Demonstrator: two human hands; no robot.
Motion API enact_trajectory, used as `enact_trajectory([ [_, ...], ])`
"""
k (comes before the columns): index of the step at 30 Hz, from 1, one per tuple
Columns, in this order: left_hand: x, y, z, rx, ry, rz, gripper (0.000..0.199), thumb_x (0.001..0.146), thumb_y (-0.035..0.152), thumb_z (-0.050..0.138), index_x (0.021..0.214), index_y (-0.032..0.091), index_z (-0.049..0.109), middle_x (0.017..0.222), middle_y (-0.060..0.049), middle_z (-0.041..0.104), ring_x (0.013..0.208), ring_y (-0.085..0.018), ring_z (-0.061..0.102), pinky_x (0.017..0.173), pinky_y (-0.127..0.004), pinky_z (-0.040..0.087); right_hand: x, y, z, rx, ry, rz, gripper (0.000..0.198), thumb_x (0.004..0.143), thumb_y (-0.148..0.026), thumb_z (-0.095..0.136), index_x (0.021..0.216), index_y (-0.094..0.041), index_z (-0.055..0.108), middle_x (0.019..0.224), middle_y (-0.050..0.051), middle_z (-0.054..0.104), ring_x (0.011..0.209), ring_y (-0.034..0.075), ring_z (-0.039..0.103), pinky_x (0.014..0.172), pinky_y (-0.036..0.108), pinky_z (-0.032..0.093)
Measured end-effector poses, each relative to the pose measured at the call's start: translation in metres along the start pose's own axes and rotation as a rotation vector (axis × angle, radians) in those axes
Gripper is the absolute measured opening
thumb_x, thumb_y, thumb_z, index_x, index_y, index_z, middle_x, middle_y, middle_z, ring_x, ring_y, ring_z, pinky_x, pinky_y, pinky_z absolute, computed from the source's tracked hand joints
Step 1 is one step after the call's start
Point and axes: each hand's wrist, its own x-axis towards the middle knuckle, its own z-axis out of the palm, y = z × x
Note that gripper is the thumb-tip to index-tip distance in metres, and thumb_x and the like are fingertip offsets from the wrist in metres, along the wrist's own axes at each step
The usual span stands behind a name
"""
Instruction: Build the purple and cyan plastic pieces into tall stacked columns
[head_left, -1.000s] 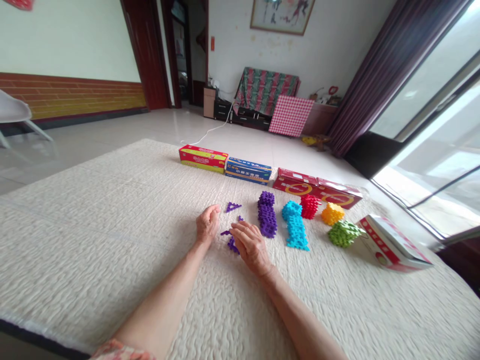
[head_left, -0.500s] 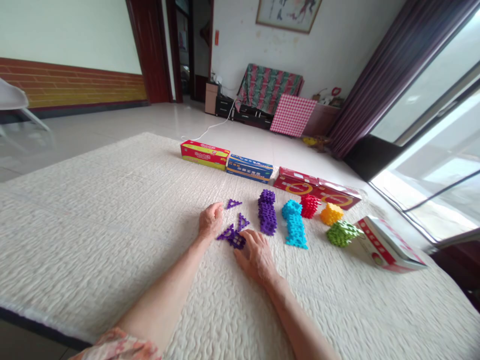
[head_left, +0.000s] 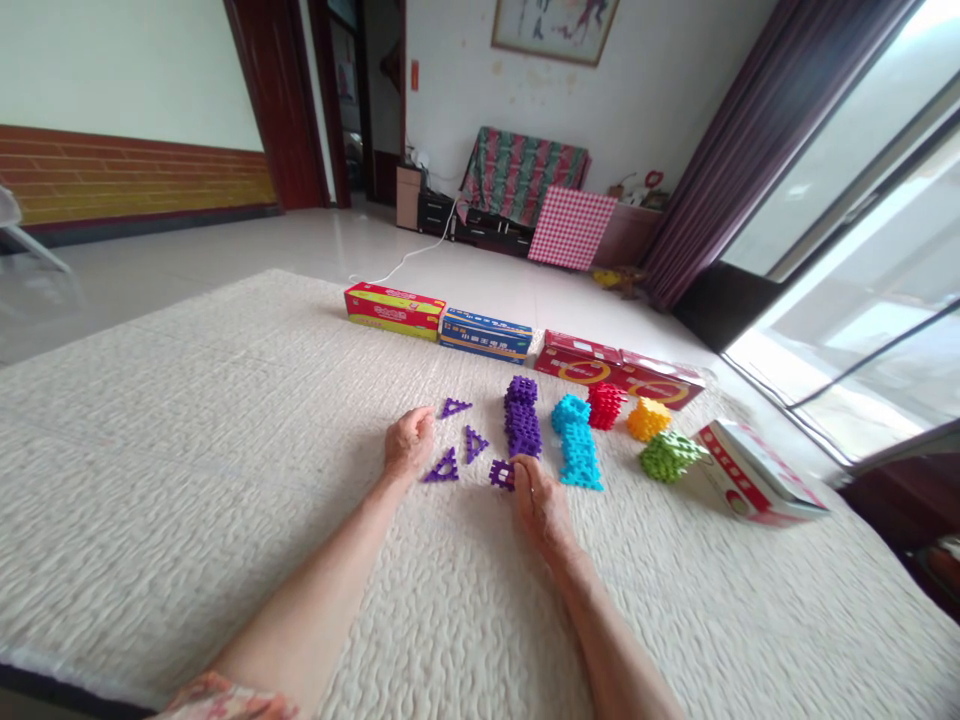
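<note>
Purple triangles (head_left: 454, 440); purple stack (head_left: 522, 428); cyan stack (head_left: 576, 455); red cluster (head_left: 604, 404); orange cluster (head_left: 649, 419); green cluster (head_left: 667, 455); cream quilted bed (head_left: 187, 480); red-yellow box (head_left: 391, 310); blue box (head_left: 485, 335).

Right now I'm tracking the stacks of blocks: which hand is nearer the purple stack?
Right. The right hand sits just below the purple stack, holding a small purple piece beside its near end. The left hand rests farther left, past the loose purple triangles.

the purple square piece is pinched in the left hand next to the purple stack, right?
Not quite: the head view shows the right hand pinching the purple square piece, beside the purple stack. The left hand rests curled on the mat, holding nothing visible.
</note>
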Motion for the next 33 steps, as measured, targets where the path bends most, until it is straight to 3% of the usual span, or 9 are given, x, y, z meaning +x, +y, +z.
enact_trajectory([
  [4,0.000,-0.002,0.001,0.001,0.000,0.007,0.032,0.085,0.023,0.048,0.105,0.015,0.072,0.106,-0.009,0.074,0.096,-0.020,0.068,0.089,-0.028,0.049,0.002,0.003,-0.008,-0.102,-0.046,0.061,0.035,0.099,-0.034,0.032,0.100,-0.017,0.063,0.081,0.006,0.068,0.072,0.019,0.063,0.067,0.029,0.045],
  [10,0.001,-0.006,0.003,-0.002,0.005,0.015,0.032,0.086,0.024,0.048,0.105,0.015,0.071,0.106,-0.009,0.074,0.096,-0.020,0.068,0.087,-0.029,0.049,0.003,-0.001,-0.017,-0.224,-0.039,0.011,0.032,0.088,-0.034,0.053,0.113,-0.014,0.059,0.112,0.014,0.061,0.103,0.027,0.058,0.090,0.040,0.046],
  [14,0.001,-0.007,0.004,-0.007,0.009,0.015,0.032,0.085,0.026,0.048,0.105,0.015,0.071,0.104,-0.009,0.074,0.095,-0.021,0.068,0.085,-0.030,0.050,0.000,-0.003,-0.019,-0.250,-0.179,-0.045,0.029,0.079,-0.025,0.063,0.107,-0.016,0.062,0.109,0.012,0.062,0.102,0.027,0.056,0.091,0.041,0.047],
  [18,0.001,-0.006,0.004,-0.011,0.003,0.005,0.033,0.085,0.026,0.048,0.105,0.015,0.071,0.104,-0.010,0.074,0.095,-0.021,0.068,0.085,-0.030,0.050,-0.001,-0.002,-0.020,-0.253,-0.220,-0.072,0.028,0.076,-0.017,0.063,0.103,-0.017,0.062,0.102,0.009,0.063,0.097,0.026,0.056,0.088,0.042,0.048],
  [21,0.001,-0.005,0.003,-0.005,0.006,0.005,0.033,0.085,0.026,0.048,0.105,0.015,0.071,0.104,-0.009,0.075,0.095,-0.022,0.068,0.085,-0.030,0.050,0.001,0.002,-0.023,-0.210,-0.170,-0.132,0.032,0.075,-0.016,0.063,0.107,-0.018,0.060,0.106,0.009,0.062,0.101,0.026,0.056,0.090,0.042,0.048],
  [27,0.001,-0.006,0.002,0.002,0.010,0.036,0.034,0.085,0.026,0.047,0.105,0.014,0.071,0.106,-0.010,0.074,0.096,-0.023,0.068,0.086,-0.031,0.050,0.013,0.015,-0.025,-0.236,0.055,-0.224,0.037,0.081,-0.017,0.059,0.117,-0.019,0.055,0.120,0.014,0.058,0.112,0.028,0.053,0.094,0.046,0.046],
  [33,0.001,-0.006,0.003,0.005,0.004,0.031,0.033,0.085,0.026,0.047,0.104,0.016,0.072,0.106,-0.009,0.074,0.097,-0.022,0.068,0.087,-0.031,0.049,0.016,0.025,-0.016,-0.302,0.084,-0.227,0.037,0.081,-0.016,0.059,0.118,-0.018,0.056,0.123,0.013,0.058,0.115,0.030,0.051,0.094,0.048,0.045],
])
